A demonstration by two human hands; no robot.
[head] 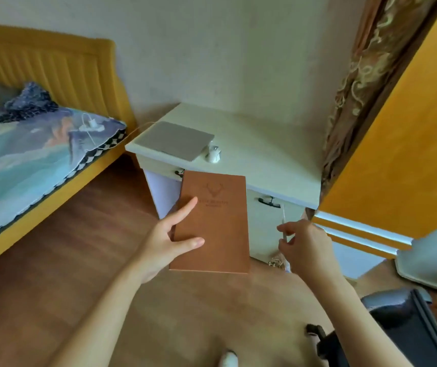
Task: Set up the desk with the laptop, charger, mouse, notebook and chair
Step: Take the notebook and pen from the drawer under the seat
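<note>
My left hand (168, 241) holds a brown notebook (217, 223) by its left edge, out in front of the desk and above the floor. My right hand (306, 246) pinches a thin white pen (283, 221) beside the notebook. On the pale desk (265, 149) a closed silver laptop (175, 140) lies near the left end, with a white mouse (213, 154) just to its right. A white charger (93, 125) lies on the bed, and its cable runs toward the laptop. The dark chair (402, 327) stands at the lower right, partly cut off.
A yellow bed (53, 168) with a patterned cover fills the left side. A yellow door or panel (397, 128) and a patterned curtain (355, 83) stand at the right. The desk front has dark handles (269, 201). Wooden floor lies between bed and desk.
</note>
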